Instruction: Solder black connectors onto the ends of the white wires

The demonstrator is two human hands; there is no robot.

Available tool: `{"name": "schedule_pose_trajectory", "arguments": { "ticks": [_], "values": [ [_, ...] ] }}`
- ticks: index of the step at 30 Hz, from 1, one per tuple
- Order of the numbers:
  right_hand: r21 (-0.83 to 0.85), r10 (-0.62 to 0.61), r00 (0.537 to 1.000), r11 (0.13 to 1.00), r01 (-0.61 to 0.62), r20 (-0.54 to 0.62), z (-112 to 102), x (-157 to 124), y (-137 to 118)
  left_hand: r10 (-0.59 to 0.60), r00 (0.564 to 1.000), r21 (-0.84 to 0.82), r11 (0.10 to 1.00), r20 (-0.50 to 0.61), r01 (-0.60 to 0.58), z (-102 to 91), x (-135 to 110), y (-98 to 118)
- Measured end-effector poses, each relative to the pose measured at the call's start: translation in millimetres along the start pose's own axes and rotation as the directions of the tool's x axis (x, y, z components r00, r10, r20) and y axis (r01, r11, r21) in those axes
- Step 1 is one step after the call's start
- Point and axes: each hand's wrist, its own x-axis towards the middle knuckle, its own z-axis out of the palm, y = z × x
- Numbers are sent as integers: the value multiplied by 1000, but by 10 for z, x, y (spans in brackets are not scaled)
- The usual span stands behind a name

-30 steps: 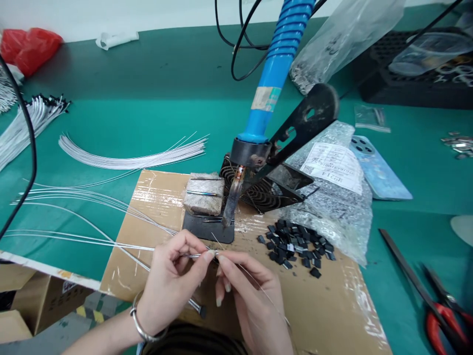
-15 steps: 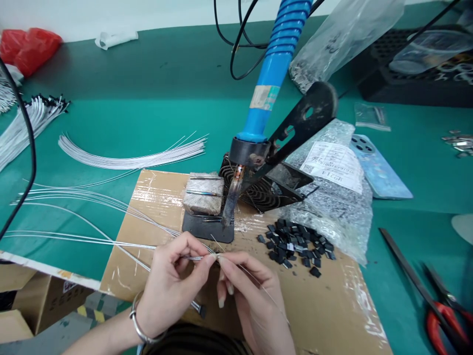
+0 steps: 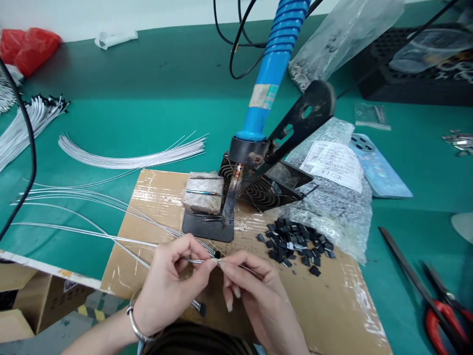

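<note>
My left hand (image 3: 173, 286) pinches a thin white wire (image 3: 111, 239) near its end, a metal bangle on its wrist. My right hand (image 3: 254, 296) pinches another fine wire (image 3: 254, 272), and the fingertips of both hands meet over the taped cardboard sheet (image 3: 332, 305). A small black part (image 3: 217, 254) sits at the pinch point. Just behind the hands, a blue-handled soldering iron (image 3: 271, 74) rests tip-down in its black stand (image 3: 209, 224), beside a grey sponge block (image 3: 203, 195). A pile of small black parts (image 3: 297, 244) lies to the right of the hands.
Bundles of white wires (image 3: 133, 159) lie on the green table at left, more at the far left edge. A bubble-wrap bag with a label (image 3: 334, 167), a blue card (image 3: 380, 170) and red-handled scissors (image 3: 439, 305) are at right. A black tray (image 3: 417, 74) stands at back right.
My hands have shifted slightly down and right. The wire in my left hand has swung up a little, and the small black part now shows at the fingertips.
</note>
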Motion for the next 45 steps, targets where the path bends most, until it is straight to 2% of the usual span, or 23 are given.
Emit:
{"name": "schedule_pose_trajectory", "arguments": {
  "ticks": [9,22,31,36,39,42,44,45],
  "values": [
    [40,-55,998,998,54,23,-22,17,121,-8,999,13,1000,-35,9,30,35,110],
    [51,-86,996,995,85,16,-13,-13,124,60,995,58,997,-79,-55,59,10,69],
    [155,-148,983,974,163,-104,94,22,326,57,990,30,998,-128,-54,110,-20,15],
    [175,-135,983,972,155,-121,131,-11,364,26,995,-84,996,-99,-34,126,8,58],
    [154,-146,984,975,161,-106,132,-8,362,16,996,-124,992,-85,-26,126,17,84],
    [116,-160,983,979,169,-84,60,-9,346,33,994,-72,997,-107,-41,99,26,89],
    [21,-221,969,974,225,-106,-58,-42,292,53,990,-14,998,-132,-56,71,38,84],
    [-91,-301,943,952,291,-144,-140,-70,248,60,988,7,998,-140,-59,56,47,80]
  ]
}}
